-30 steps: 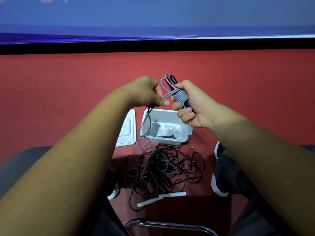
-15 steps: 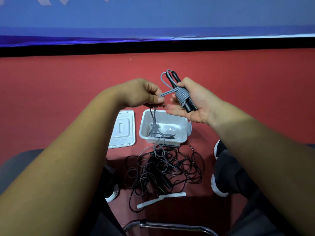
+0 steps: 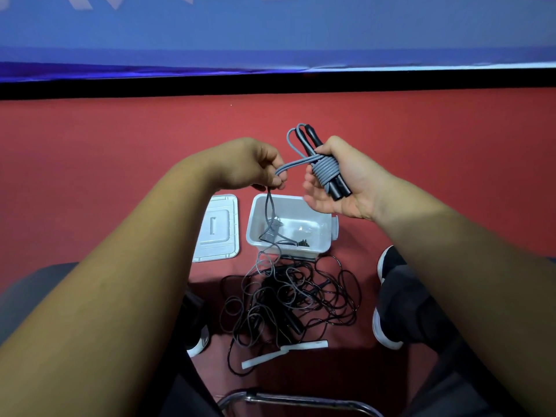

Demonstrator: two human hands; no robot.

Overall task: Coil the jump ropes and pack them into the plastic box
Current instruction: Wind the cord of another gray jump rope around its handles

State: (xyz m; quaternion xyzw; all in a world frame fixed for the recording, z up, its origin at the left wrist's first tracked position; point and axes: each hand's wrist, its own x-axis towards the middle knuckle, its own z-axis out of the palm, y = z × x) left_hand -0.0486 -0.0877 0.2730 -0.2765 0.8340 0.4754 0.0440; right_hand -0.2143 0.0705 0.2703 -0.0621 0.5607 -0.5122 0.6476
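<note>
The right hand [image 3: 353,183] – fingers half spread – clamps the coiled grey jump rope [image 3: 325,173] under its thumb above the plastic box [image 3: 326,237], while the left hand [image 3: 251,164] pinches its loose strand.

Brightness: moderate, even indoor light; the red floor [image 3: 105,176] looks strongly saturated.
Source: overhead and ahead; the right hand [image 3: 346,182] has a palm lit brighter than the forearms.
Shadows: soft, darkest between the legs at the floor's near edge.
Glare: small highlights inside the plastic box [image 3: 254,224] and on the chair bar [image 3: 301,399].
Focus: crisp on the grey jump rope [image 3: 326,173]; forearms soft.
Distortion: wide-angle stretch toward the bottom corners.
</note>
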